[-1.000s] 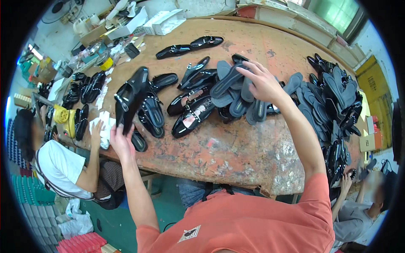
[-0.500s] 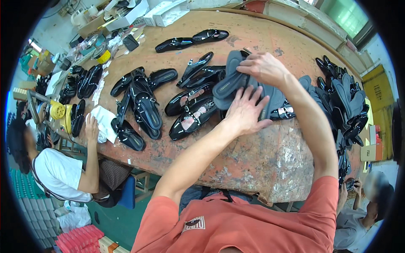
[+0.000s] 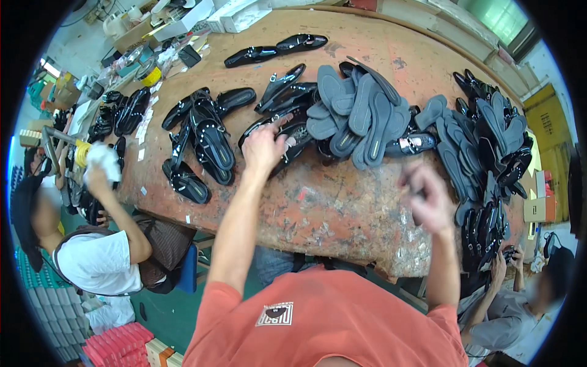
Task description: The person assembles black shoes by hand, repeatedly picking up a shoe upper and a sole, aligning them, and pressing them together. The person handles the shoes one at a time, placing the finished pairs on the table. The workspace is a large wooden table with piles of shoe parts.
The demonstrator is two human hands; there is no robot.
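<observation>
My left hand (image 3: 264,147) lies over a pair of black patent strap shoes, index finger and thumb apart. Its fingers reach the shoe openings, where pinkish paper shows; part of the near shoe (image 3: 298,139) is hidden beneath. My right hand (image 3: 428,199), smeared by motion, hangs above the table's near part with fingers bent; whether anything is in it I cannot make out. Between and beyond my hands is a loose heap of grey insoles (image 3: 362,110). At its right edge a black shoe (image 3: 413,144) pokes out.
More black shoes (image 3: 211,137) are clustered left of my left hand, and a pair (image 3: 276,50) lies at the back. Further insoles (image 3: 468,147) and shoes are piled on the right. Co-workers sit at left, one holding a white cloth (image 3: 104,162), and at lower right.
Both hands have left the insole heap: the left moved left onto the black shoes, the right drew back toward me. The insoles now lie spread out. The left co-worker's cloth has been lifted.
</observation>
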